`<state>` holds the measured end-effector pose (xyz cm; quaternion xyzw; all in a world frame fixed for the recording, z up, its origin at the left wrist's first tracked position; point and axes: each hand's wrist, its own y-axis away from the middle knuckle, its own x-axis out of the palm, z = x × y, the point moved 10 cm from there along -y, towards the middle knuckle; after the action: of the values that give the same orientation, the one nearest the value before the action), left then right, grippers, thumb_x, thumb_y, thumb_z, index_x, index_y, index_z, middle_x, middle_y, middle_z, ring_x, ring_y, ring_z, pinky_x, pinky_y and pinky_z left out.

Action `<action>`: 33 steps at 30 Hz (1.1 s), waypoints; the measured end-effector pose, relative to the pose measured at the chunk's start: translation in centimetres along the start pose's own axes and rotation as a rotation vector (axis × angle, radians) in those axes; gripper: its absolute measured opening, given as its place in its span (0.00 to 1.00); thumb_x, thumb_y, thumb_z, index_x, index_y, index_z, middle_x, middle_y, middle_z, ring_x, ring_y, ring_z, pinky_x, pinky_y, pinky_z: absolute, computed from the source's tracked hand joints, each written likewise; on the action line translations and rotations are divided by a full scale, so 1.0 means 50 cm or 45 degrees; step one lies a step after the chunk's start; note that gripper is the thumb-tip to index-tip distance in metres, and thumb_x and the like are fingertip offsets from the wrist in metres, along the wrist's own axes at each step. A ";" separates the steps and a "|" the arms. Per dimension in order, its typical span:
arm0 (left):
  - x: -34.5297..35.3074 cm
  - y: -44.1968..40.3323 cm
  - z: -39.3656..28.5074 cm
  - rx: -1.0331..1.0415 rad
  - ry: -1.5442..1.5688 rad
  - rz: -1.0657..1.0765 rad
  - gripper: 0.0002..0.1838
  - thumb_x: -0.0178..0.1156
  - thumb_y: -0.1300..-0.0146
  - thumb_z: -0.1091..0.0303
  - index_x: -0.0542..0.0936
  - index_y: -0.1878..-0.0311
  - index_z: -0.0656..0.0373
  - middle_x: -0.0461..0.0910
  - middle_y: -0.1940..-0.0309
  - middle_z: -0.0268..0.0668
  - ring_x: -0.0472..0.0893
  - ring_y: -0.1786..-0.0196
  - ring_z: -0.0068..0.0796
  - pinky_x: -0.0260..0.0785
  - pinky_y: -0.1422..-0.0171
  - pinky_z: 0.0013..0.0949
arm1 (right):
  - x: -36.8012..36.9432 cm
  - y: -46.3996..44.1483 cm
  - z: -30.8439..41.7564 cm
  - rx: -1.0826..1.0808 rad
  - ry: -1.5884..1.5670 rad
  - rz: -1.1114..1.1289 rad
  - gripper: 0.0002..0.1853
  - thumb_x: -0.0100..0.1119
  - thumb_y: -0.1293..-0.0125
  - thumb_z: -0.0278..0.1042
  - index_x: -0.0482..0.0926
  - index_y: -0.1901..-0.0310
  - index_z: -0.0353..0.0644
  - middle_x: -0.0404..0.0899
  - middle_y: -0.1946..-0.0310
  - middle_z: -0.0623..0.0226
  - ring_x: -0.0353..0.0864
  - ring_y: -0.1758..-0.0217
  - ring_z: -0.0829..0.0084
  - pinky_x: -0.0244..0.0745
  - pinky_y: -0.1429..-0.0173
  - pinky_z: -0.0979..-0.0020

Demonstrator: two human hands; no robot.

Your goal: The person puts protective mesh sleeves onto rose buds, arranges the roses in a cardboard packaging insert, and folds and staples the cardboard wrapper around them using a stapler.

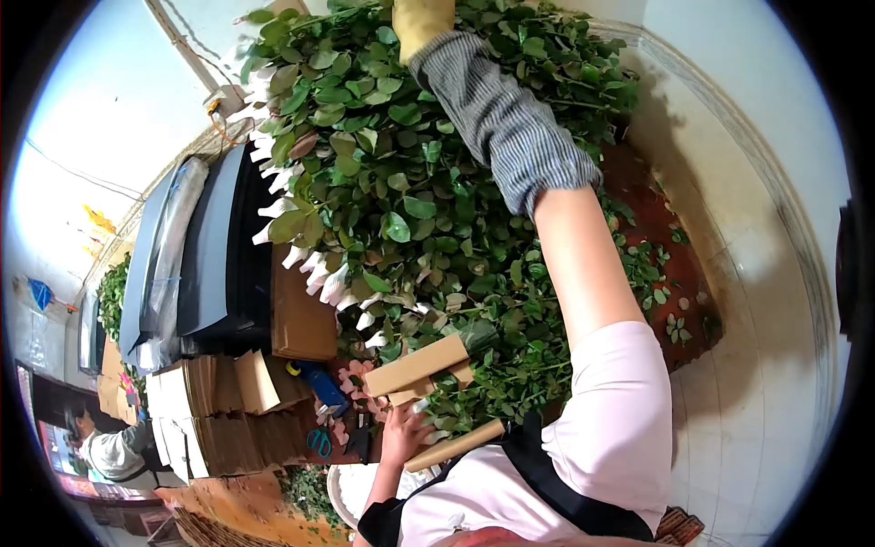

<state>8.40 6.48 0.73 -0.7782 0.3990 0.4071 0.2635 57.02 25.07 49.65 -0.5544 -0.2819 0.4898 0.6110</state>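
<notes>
Right gloved hand [424, 25], 12 o'clock: cut off by top edge, grip unreadable. Left hand [399, 438], 6 o'clock: fingertips indistinct, hold indeterminate. Co-worker [114, 453], 8 o'clock: hands indiscernible. Dark object [849, 264], 3 o'clock: cropped, unidentifiable.

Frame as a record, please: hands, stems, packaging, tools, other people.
right hand: right hand, yellow-gloved, at the far part of the leafy stems; cut by the frame's top edge, grip unseen
left hand: left hand, bare, close in, near the cardboard piece; grip unclear
stems: heaped, with white-wrapped ends along the left edge of the image pile
packaging: folded cardboard stacks, left of the pile
tools: teal scissors, lying near the stacks
other people: one person, far left
</notes>
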 end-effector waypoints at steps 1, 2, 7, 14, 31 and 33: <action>-0.002 -0.001 -0.002 0.001 -0.017 0.006 0.19 0.76 0.48 0.63 0.87 0.52 0.56 0.77 0.42 0.45 0.79 0.44 0.52 0.74 0.39 0.48 | -0.021 -0.002 0.024 -0.107 0.154 0.406 0.12 0.53 0.31 0.30 0.82 0.49 0.40 0.83 0.51 0.47 0.80 0.42 0.50 0.76 0.38 0.51; 0.001 0.001 0.003 -0.005 -0.011 0.011 0.20 0.76 0.48 0.63 0.87 0.51 0.56 0.77 0.42 0.45 0.78 0.43 0.52 0.74 0.39 0.48 | -0.051 0.014 0.019 -0.172 -0.037 0.165 0.10 0.53 0.31 0.30 0.84 0.56 0.39 0.84 0.55 0.48 0.82 0.46 0.52 0.76 0.41 0.51; -0.006 0.003 -0.004 0.044 -0.028 -0.042 0.20 0.76 0.48 0.62 0.87 0.51 0.57 0.76 0.41 0.45 0.78 0.44 0.52 0.74 0.40 0.47 | -0.177 0.225 0.010 -0.410 -0.296 0.248 0.14 0.69 0.44 0.24 0.84 0.55 0.47 0.87 0.59 0.63 0.84 0.56 0.57 0.80 0.50 0.55; 0.000 0.007 0.005 -0.001 0.038 -0.008 0.29 0.75 0.46 0.63 0.81 0.40 0.54 0.75 0.43 0.49 0.76 0.44 0.55 0.72 0.39 0.48 | -0.351 0.616 -0.116 0.124 -0.827 1.338 0.13 0.67 0.39 0.22 0.83 0.53 0.48 0.86 0.55 0.63 0.85 0.50 0.58 0.78 0.40 0.63; 0.001 -0.022 -0.043 0.302 -0.449 0.078 0.33 0.75 0.47 0.59 0.78 0.39 0.64 0.78 0.46 0.46 0.77 0.44 0.51 0.69 0.37 0.50 | -0.577 1.098 -0.194 0.112 -0.022 1.399 0.11 0.61 0.44 0.18 0.83 0.69 0.50 0.80 0.74 0.67 0.82 0.63 0.67 0.70 0.26 0.60; 0.006 -0.021 -0.035 0.287 -0.354 0.060 0.33 0.75 0.47 0.60 0.78 0.40 0.65 0.77 0.45 0.46 0.76 0.43 0.52 0.69 0.37 0.50 | -0.592 1.072 -0.195 0.106 0.024 1.346 0.12 0.61 0.45 0.18 0.84 0.69 0.52 0.79 0.75 0.68 0.82 0.63 0.67 0.70 0.26 0.60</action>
<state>10.10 5.65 1.49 -0.6705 0.4200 0.4694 0.3920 39.65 -10.86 2.21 -0.6003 0.0614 0.7369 0.3047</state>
